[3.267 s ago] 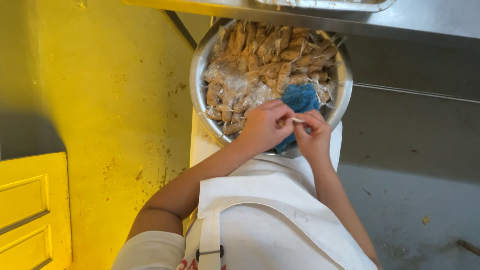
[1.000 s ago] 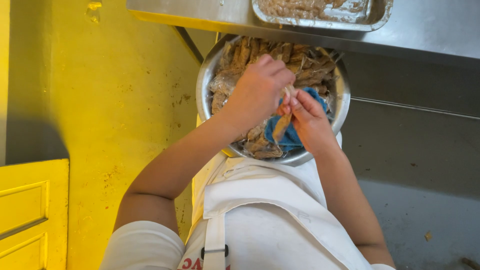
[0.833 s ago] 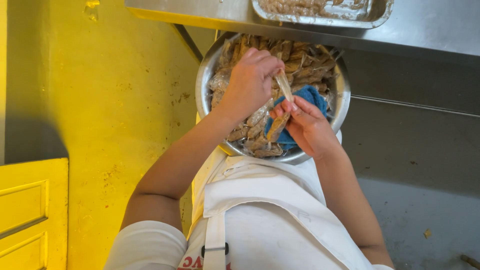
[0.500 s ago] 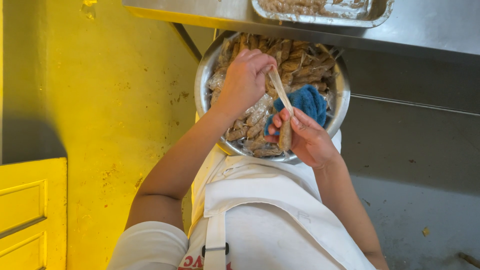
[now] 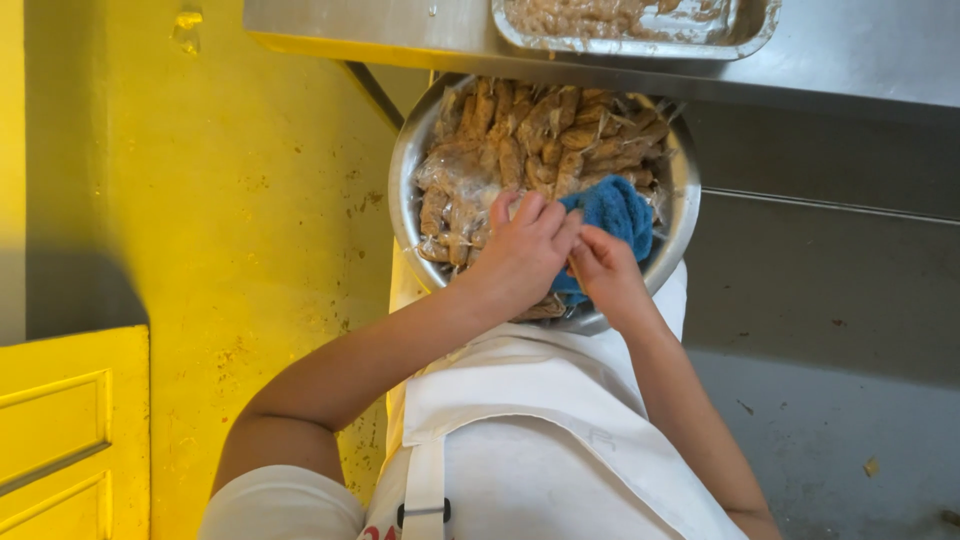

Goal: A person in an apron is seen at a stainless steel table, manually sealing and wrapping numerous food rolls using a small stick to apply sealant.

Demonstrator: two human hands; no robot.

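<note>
Bowl: the metal bowl [image 5: 405, 190] sits against the apron, close for both hands.
Left hand [image 5: 520, 250]: curled, palm down on the skewers [image 5: 545, 135]; grip hidden.
Right hand [image 5: 605, 275]: fingers closed, pinching at the blue cloth [image 5: 612, 208] at 3 o'clock in the bowl.
Change: half a second ago a skewer stood raised between the hands; now none shows.

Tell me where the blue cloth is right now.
In the head view the blue cloth lies in the metal bowl, on its right side, over the wrapped sticks, touching both hands' fingertips.
</note>
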